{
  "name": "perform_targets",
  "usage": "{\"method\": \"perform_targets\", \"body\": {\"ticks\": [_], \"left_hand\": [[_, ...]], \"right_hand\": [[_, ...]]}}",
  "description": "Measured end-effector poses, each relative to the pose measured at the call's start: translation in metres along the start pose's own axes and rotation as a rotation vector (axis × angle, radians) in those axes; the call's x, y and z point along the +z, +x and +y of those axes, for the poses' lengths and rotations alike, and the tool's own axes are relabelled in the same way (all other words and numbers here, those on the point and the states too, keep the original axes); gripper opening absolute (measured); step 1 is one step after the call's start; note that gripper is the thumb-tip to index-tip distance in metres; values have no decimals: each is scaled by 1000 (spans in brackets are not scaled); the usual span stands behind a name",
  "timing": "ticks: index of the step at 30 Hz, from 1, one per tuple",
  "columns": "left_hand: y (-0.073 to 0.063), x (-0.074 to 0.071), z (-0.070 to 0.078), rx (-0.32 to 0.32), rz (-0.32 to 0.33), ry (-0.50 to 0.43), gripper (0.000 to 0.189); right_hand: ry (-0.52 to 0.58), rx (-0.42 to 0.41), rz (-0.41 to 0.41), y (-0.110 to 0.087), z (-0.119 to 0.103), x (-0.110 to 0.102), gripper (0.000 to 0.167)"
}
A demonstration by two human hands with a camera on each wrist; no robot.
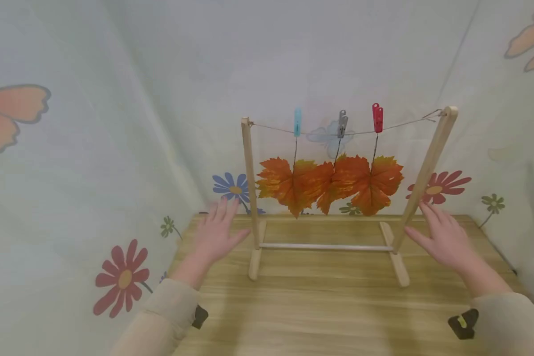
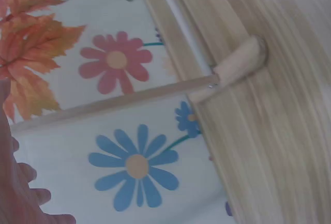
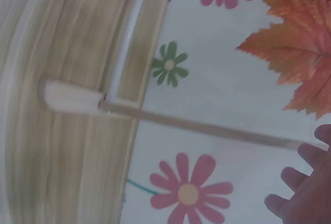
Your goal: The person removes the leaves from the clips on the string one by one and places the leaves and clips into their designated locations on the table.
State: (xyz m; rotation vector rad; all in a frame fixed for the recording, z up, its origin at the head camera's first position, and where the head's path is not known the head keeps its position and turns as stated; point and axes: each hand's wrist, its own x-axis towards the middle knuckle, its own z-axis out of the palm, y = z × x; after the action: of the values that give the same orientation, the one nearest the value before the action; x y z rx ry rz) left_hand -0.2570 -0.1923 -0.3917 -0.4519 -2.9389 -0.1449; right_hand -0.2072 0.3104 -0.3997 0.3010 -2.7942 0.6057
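I am watching a wooden rack (image 1: 327, 246) standing on a desk (image 1: 329, 306), lying between my two hands. Its long axis is running left to right, so my left hand (image 1: 215, 235) is facing the left post (image 1: 250, 178) from outside, and my right hand (image 1: 447, 242) is facing the right post (image 1: 429, 163). The right hand is looking nearer: its thumb and fingertips are overlapping the post in the head view, while the left thumb is ending just beside its own post. I am not able to tell whether either hand is touching the wood. On both hands the fingers are spreading wide and holding nothing. The rack is showing pale wood, with two feet pointing toward me and a white rod (image 1: 293, 246) joining the posts low down. A thin string (image 1: 400, 127) is sagging between the post tops. Three clothespins are clipping onto it: light blue (image 1: 297, 122) at left, grey (image 1: 342, 124) in the middle, red (image 1: 378, 118) at right. Beneath each, an orange leaf with jagged edges is hanging by a dark stem: left leaf (image 1: 289, 185), middle leaf (image 1: 331, 190), right leaf (image 1: 374, 188), overlapping in my view. Behind, a pale backdrop (image 1: 249, 59) is showing printed flowers.
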Motion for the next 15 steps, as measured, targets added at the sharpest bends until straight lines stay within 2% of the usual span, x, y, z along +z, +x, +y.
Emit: {"method": "perform_targets", "body": {"ticks": [3,6,12,15], "left_hand": [[4,-5,9,39,11,-62,88],[9,-11,17,51,43,-165,87],[19,-21,28,65,163,-380,82],[23,-26,32,59,176,-451,82]], "right_hand": [[103,-53,58,6,-9,-3,74],[189,-66,68,11,-19,-7,72],[297,-41,39,25,-35,-15,74],[326,-31,21,32,-41,-19,74]]}}
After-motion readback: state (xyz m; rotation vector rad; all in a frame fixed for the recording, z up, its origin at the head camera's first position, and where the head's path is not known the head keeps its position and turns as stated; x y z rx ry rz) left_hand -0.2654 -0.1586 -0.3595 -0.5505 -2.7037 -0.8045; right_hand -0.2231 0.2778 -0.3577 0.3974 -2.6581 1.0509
